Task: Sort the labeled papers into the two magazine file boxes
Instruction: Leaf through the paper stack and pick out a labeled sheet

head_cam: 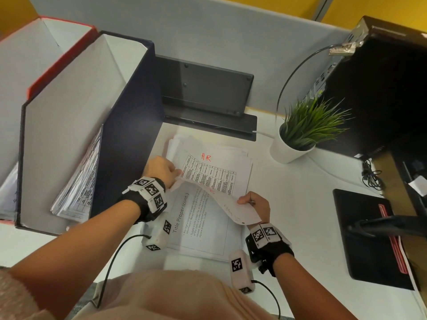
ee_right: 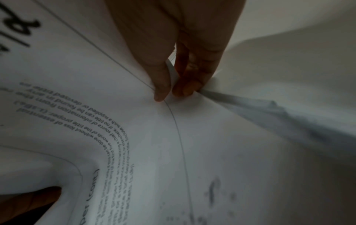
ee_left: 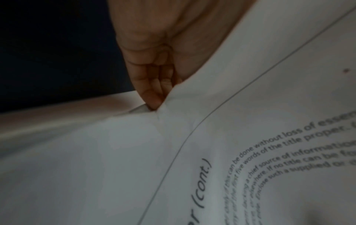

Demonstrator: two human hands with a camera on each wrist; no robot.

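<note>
A sheet marked "HR" (head_cam: 209, 175) is lifted and curled between the 2 hands, pinched by the left hand (head_cam: 161, 170) at its far-left edge and by the right hand (head_cam: 255, 203) at its near corner. Beneath both hands a paper stack (head_cam: 208, 232) lies on the counter (head_cam: 300, 204). Left of the left hand stands a navy file box (head_cam: 129, 125) holding papers, with a red file box (head_cam: 60, 61) beyond.

A white printed sheet (head_cam: 208, 179) marked "HR" in red curls above the paper stack (head_cam: 203, 227); the navy cardboard file box (head_cam: 129, 125) stands at the desk's left edge.
</note>
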